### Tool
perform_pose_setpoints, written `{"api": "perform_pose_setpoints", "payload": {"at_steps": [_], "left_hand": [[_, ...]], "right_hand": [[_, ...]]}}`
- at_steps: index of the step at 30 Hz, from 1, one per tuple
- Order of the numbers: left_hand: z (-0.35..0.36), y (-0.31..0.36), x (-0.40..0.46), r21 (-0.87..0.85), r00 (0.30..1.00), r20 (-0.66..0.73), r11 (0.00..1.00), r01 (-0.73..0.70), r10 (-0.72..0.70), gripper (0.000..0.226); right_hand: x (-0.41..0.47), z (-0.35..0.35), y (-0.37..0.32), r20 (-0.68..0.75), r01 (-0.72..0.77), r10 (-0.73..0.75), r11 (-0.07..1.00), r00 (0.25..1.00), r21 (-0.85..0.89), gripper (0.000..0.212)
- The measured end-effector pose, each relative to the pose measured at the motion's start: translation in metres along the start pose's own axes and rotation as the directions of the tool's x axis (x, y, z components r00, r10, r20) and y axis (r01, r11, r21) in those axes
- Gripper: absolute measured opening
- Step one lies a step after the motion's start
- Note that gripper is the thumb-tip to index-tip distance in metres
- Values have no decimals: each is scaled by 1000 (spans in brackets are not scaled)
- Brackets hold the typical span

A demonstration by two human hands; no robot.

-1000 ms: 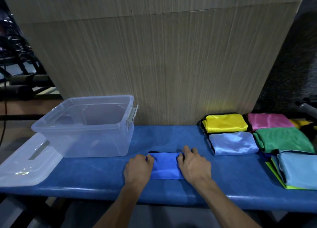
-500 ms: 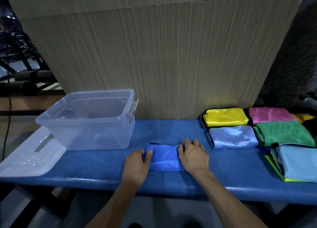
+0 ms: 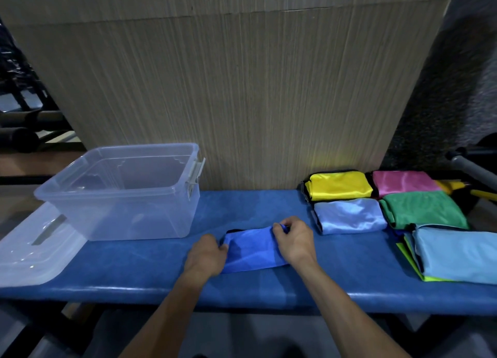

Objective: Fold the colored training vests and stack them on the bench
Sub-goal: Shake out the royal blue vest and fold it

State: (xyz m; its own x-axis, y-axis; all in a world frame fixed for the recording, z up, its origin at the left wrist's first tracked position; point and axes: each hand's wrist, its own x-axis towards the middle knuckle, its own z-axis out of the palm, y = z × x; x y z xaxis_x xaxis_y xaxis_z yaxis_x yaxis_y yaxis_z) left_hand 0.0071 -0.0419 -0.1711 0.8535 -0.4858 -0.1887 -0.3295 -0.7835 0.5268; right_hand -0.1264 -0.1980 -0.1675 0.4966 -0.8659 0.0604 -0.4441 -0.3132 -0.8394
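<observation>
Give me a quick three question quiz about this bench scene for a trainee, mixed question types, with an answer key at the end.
1. True or false: the clear plastic bin on the bench holds folded vests.
2. Which vest do both hands grip?
A. yellow vest
B. royal blue vest
C. pink vest
3. Fill in: right of the yellow vest, against the wall, lies the ___ vest.

Key
1. False: nothing shows inside it, and its lid lies beside it.
2. B: the left hand and right hand grip the ends of the royal blue vest.
3. Pink.
</observation>
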Motion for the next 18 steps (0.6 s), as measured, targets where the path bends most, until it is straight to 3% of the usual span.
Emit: {"api": "perform_pose_setpoints", "payload": {"at_steps": [5,14,16,18], "left_hand": [[3,25,-7,-110,987,154,994,-28,45,50],[18,61,-12,-307,901,417,952,17,119,16],[19,70,-18,-425,886,431,904,34,169,17],[19,81,-25,-598,868,447,794,111,215,16]], "right_hand": [[7,-18,14,-40,-45,46,999,998,10,18],[14,-62,36,-69,-34,30,998,997,-49,13],[16,-75,38,-76,-34,33,999,997,-17,15],[20,-89,39,-97,-23,22,1000,995,-3,15]]}}
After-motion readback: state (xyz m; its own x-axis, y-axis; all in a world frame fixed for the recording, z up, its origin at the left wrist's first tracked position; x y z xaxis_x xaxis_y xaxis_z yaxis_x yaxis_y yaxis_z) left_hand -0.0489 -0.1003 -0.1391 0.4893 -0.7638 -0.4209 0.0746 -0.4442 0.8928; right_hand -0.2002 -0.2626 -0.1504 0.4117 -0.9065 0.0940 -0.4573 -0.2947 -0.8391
